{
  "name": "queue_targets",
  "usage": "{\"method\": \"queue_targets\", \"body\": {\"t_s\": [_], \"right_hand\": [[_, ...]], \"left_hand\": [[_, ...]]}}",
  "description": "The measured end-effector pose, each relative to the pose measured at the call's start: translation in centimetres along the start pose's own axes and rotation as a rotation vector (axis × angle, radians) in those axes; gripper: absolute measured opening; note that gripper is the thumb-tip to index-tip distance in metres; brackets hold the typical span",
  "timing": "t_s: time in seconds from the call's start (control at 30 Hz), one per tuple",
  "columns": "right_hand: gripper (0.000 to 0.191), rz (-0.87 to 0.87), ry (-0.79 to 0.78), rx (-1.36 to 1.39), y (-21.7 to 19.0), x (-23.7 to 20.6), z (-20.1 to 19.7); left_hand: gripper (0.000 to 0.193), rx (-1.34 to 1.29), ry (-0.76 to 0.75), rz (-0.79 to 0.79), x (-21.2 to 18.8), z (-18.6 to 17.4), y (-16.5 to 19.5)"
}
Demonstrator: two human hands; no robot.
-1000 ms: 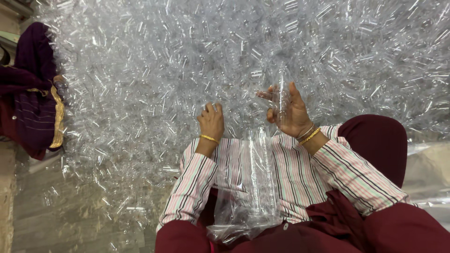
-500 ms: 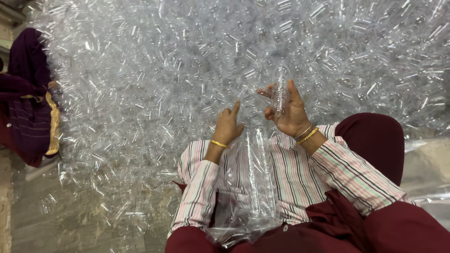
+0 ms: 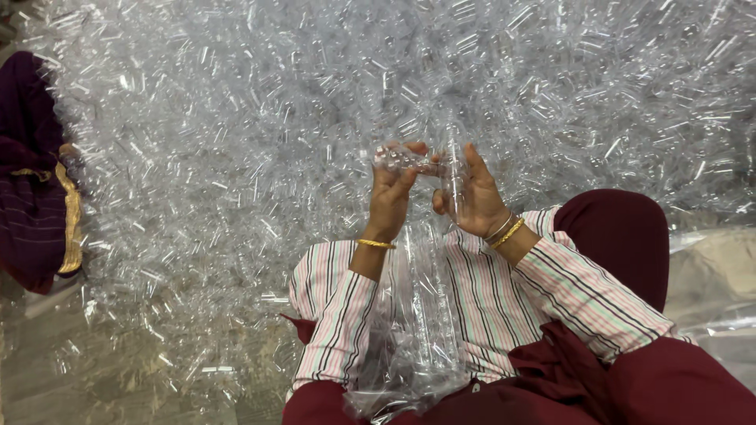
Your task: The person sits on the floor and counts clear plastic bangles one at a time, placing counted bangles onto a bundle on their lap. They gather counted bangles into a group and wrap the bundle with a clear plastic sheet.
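Near the middle of the frame the left hand [image 3: 390,201] is raised, fingers curled and closed on a small clear tube [image 3: 402,160], which lies roughly level between the fingertips of both hands. The right hand [image 3: 472,197] stands just beside it, palm turned toward the left hand, thumb and forefinger pinched on the tube's other end, the remaining fingers spread loosely upward. A second clear tube [image 3: 454,185] seems to stand upright against the right palm, though glare makes its outline hard to follow.

Each wrist carries a gold bangle [image 3: 375,244]; the right wrist has more than one. Both forearms wear striped sleeves [image 3: 579,291], pale with pink, green and dark lines. Below them, at the lower middle and lower right, the lap is covered in maroon cloth [image 3: 622,236], and a clear plastic bag [image 3: 413,330] holding more tubes rests between the arms, reaching down to the bottom edge.

A great heap [image 3: 260,118] of clear tubes fills the whole upper half of the frame and runs down the left side, glinting white. The held tube sits just in front of this heap, above the lap. At the far left edge a second person's dark purple garment [image 3: 31,197] with a gold border shows, touching the heap's margin.
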State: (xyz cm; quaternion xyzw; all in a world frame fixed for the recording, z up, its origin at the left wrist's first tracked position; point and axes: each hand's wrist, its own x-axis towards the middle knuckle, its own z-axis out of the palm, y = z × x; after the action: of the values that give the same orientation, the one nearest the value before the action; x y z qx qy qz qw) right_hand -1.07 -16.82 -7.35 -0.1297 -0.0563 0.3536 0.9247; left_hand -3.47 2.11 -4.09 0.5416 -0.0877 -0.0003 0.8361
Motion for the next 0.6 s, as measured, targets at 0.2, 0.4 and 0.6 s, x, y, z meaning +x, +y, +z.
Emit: {"method": "queue_targets", "body": {"t_s": [0.2, 0.4, 0.6], "right_hand": [[0.063, -0.047, 0.019, 0.005, -0.8, 0.3, -0.2], [0.064, -0.052, 0.100, -0.044, -1.1, 0.5, 0.2], [0.063, -0.074, 0.105, -0.068, -1.2, 0.6, 0.2]], "left_hand": [[0.046, 1.566, -0.130, 0.071, 3.2, -8.1, -2.0], [0.041, 1.904, -0.210, 0.264, 4.2, -10.1, -3.6], [0.047, 1.773, -0.284, 0.112, 4.0, -9.4, -0.8]]}}
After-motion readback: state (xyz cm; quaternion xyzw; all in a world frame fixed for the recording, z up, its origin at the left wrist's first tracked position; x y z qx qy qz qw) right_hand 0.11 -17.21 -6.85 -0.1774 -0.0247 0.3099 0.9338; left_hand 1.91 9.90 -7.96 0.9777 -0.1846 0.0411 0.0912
